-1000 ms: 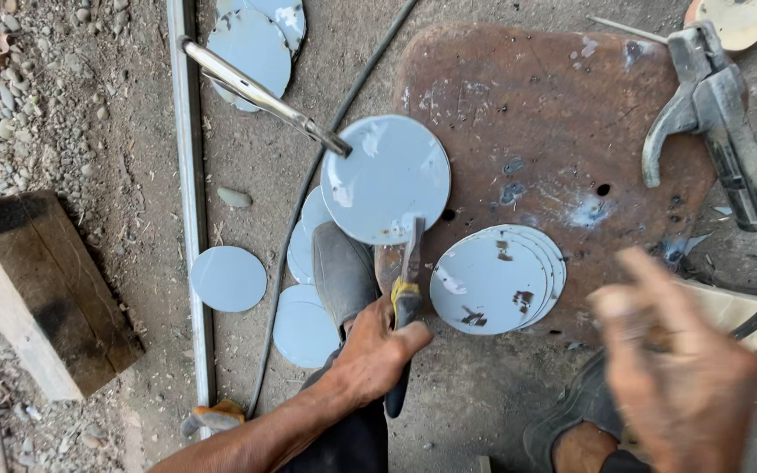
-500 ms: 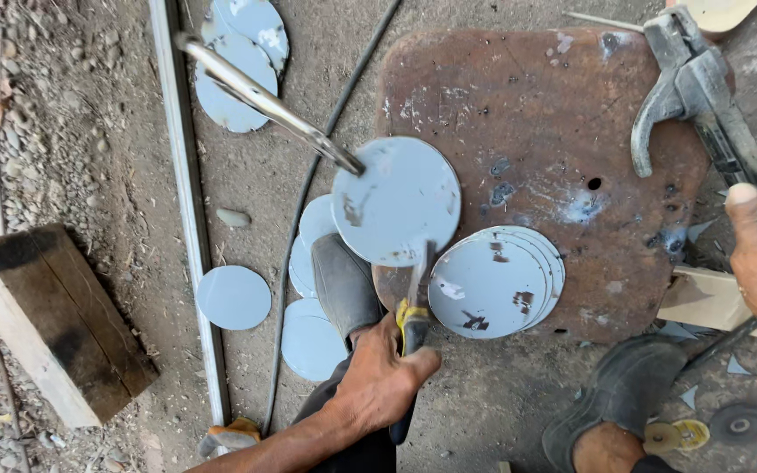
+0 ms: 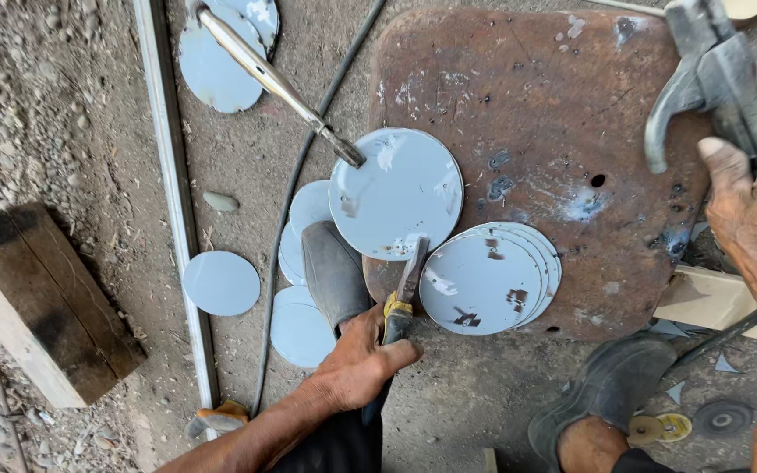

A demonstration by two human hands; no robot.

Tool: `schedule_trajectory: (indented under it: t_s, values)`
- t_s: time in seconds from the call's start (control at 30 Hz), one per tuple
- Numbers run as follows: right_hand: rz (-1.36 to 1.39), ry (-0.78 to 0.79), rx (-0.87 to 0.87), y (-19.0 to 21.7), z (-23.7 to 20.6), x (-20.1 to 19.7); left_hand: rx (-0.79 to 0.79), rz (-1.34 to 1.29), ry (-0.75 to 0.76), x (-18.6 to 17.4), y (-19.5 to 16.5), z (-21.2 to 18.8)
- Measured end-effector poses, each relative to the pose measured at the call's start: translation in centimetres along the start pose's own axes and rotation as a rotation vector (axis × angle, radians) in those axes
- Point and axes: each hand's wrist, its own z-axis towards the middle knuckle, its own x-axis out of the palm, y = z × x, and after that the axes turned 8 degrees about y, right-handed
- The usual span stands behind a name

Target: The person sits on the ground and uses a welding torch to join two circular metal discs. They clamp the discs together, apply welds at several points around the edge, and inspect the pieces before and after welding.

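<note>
The person's left hand point(image 3: 357, 363) is closed round the yellow-and-black handles of a pair of pliers point(image 3: 400, 302), whose tip rests at the lower edge of a large round metal disc point(image 3: 396, 193) lying half on a rusty steel plate point(image 3: 536, 114). The right hand point(image 3: 751, 215) is wrapped about the grey clamp-like holder point(image 3: 711, 74) at the upper right, thumb up against its body; how tightly it grips cannot be told. By the look of it, the step in hand is steadying the disc with the pliers while the holder is brought in; the next move would call for a firm hold on the disc so that it does not slide off the plate. The disc is pale blue-grey, flat and thin, with scuffed, darker patches, and a long metal rod point(image 3: 273, 79) touches its upper left rim. A stack of like discs point(image 3: 488, 280) sits just beside it.
</note>
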Motion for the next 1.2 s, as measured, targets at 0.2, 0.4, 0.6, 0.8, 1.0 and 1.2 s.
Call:
schedule_trajectory:
  t_s: [0.2,0.4,0.6,0.8,1.0,1.2]
  values:
    - [0.492,-0.088,0.221,0.7,-5.3,-1.8,0.037,-0.023,0.005,0.2,1.3,0.6]
    - [1.244,-0.137,0.399,5.1,-13.4,-9.0,0.020,-0.033,0.038,0.6,1.5,0.3]
    - [1.523,-0.112,0.327,13.2,-15.9,-13.2,0.011,-0.026,-0.016,0.7,1.0,-0.2]
    - [1.359,-0.098,0.468,17.5,-15.7,-12.3,-0.033,-0.049,-0.001,0.4,0.9,-0.4]
    - [1.300,-0.080,0.523,17.4,-15.7,-10.4,-0.079,-0.047,-0.024,-0.1,0.9,0.0]
    - [1.251,-0.057,0.466,16.5,-16.1,-9.3,-0.043,-0.024,0.010,0.2,0.8,0.4]
